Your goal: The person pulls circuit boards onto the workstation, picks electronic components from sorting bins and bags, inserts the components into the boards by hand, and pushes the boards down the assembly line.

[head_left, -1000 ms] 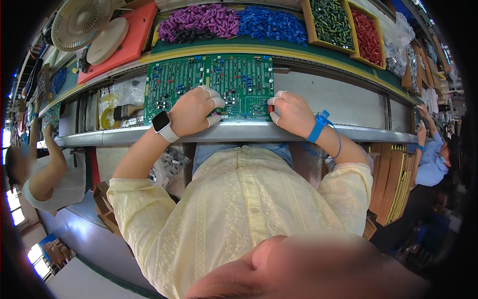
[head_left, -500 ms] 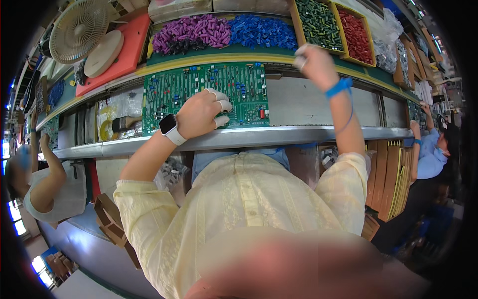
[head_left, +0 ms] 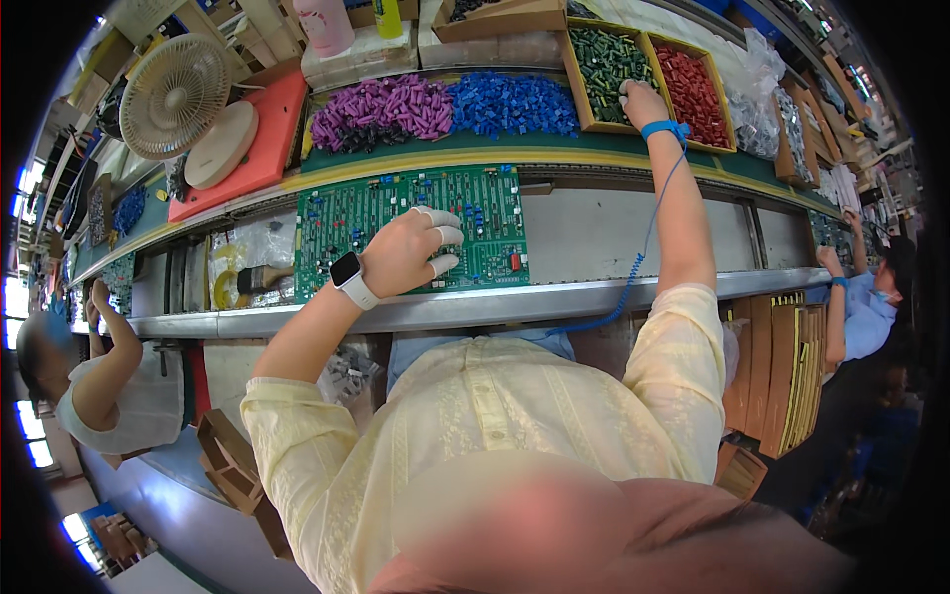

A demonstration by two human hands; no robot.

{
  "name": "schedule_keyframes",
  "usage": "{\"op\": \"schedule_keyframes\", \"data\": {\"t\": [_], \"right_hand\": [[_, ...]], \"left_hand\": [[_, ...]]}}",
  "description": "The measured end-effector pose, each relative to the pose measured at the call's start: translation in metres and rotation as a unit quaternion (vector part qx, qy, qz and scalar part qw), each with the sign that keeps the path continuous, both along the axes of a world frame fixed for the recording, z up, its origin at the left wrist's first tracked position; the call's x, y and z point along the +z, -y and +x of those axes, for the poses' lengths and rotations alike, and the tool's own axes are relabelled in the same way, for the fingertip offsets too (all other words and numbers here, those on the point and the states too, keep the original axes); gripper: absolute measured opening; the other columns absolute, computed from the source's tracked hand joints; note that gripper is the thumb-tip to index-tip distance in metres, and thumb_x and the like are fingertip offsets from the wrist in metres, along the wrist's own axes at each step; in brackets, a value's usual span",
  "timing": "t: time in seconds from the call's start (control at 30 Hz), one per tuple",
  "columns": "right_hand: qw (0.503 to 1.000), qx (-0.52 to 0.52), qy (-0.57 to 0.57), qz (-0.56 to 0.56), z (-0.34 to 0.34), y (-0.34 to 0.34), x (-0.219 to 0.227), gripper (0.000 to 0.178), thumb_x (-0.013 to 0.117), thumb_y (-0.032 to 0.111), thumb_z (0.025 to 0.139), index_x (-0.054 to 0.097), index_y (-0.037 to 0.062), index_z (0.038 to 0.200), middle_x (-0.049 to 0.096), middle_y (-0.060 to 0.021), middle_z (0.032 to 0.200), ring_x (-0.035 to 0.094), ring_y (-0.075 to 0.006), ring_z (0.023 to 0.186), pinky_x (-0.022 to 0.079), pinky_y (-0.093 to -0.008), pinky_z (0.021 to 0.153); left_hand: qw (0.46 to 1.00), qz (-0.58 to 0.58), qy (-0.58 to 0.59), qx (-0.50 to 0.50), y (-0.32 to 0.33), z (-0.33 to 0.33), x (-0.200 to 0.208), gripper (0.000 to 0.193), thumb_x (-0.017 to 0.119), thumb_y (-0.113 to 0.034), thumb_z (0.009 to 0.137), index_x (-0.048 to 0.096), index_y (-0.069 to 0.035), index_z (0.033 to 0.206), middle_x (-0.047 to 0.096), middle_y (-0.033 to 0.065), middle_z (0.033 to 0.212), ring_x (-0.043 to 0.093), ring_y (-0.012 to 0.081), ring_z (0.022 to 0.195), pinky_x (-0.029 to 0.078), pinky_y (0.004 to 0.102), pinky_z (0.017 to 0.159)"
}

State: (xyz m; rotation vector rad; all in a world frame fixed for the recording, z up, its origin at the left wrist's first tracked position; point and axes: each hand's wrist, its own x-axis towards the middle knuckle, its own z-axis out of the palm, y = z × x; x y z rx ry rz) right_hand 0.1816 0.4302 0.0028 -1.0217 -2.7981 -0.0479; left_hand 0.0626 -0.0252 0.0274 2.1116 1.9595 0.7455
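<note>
A large green circuit board (head_left: 346, 223) lies on the conveyor line in front of me. My left hand (head_left: 411, 252), with white finger covers and a white watch on its wrist, rests on the board's middle. My right hand (head_left: 641, 99), with a blue wrist strap and coiled cord, reaches far up into a wooden tray of dark green parts (head_left: 606, 61); its fingers dip among the parts and what they hold is hidden. A tray of red parts (head_left: 695, 84) sits just right of it.
Heaps of purple parts (head_left: 381, 107) and blue parts (head_left: 513, 104) lie behind the board. A white fan (head_left: 173, 96) and an orange tray (head_left: 272, 148) stand at the back left. Other people work at the left (head_left: 109, 386) and right (head_left: 861, 307).
My right hand left the board's right edge and reached up to the tray of green parts. My left hand stayed on the board.
</note>
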Motion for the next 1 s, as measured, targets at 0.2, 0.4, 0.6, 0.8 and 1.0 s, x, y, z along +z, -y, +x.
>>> {"op": "schedule_keyframes", "data": {"t": [0.2, 0.4, 0.6, 0.8, 1.0], "right_hand": [[0.997, 0.042, 0.060, 0.027, 0.000, -0.003, 0.009, 0.022, 0.055, 0.015, 0.084, 0.056, 0.0017, 0.101, 0.058, -0.0216, 0.101, 0.057, -0.0382, 0.091, 0.048, -0.0467, 0.078], [0.997, 0.031, 0.045, 0.045, 0.005, -0.007, 0.012, 0.020, 0.056, 0.015, 0.083, 0.059, 0.0017, 0.097, 0.061, -0.0217, 0.093, 0.058, -0.0372, 0.087, 0.047, -0.0459, 0.075], [0.976, 0.082, -0.203, -0.007, 0.005, 0.055, 0.038, 0.020, 0.056, 0.014, 0.083, 0.061, 0.0027, 0.098, 0.061, -0.0234, 0.091, 0.058, -0.0369, 0.086, 0.046, -0.0452, 0.075], [0.968, 0.070, -0.222, -0.093, 0.007, 0.052, 0.021, 0.023, 0.058, 0.016, 0.083, 0.061, -0.0013, 0.098, 0.063, -0.0170, 0.082, 0.062, -0.0276, 0.073, 0.049, -0.0374, 0.065], [0.765, 0.247, -0.094, -0.587, 0.001, 0.186, 0.043, 0.019, 0.061, 0.015, 0.082, 0.063, 0.0014, 0.095, 0.061, -0.0031, 0.072, 0.057, -0.0087, 0.060, 0.046, -0.0225, 0.055]], "left_hand": [[1.000, 0.002, 0.009, -0.019, -0.015, 0.000, 0.000, 0.026, 0.067, -0.014, 0.072, 0.060, -0.006, 0.095, 0.058, 0.0094, 0.107, 0.054, 0.0287, 0.096, 0.044, 0.0374, 0.084], [0.999, 0.014, 0.029, -0.012, -0.031, 0.004, -0.003, 0.024, 0.066, -0.017, 0.073, 0.062, -0.006, 0.094, 0.058, 0.0099, 0.109, 0.055, 0.0294, 0.095, 0.045, 0.0378, 0.084], [0.995, 0.084, 0.058, 0.005, -0.042, -0.004, -0.009, 0.025, 0.065, -0.014, 0.075, 0.060, -0.007, 0.099, 0.058, 0.0113, 0.109, 0.054, 0.0314, 0.099, 0.045, 0.0388, 0.085], [0.993, 0.095, 0.068, 0.028, -0.071, -0.007, -0.005, 0.031, 0.064, -0.010, 0.076, 0.058, -0.006, 0.106, 0.058, 0.0138, 0.107, 0.056, 0.0302, 0.098, 0.045, 0.0365, 0.085], [0.986, 0.081, 0.121, 0.077, -0.072, -0.001, 0.001, 0.037, 0.064, -0.009, 0.076, 0.057, -0.007, 0.112, 0.058, 0.0129, 0.092, 0.058, 0.0271, 0.080, 0.048, 0.0348, 0.072]]}}
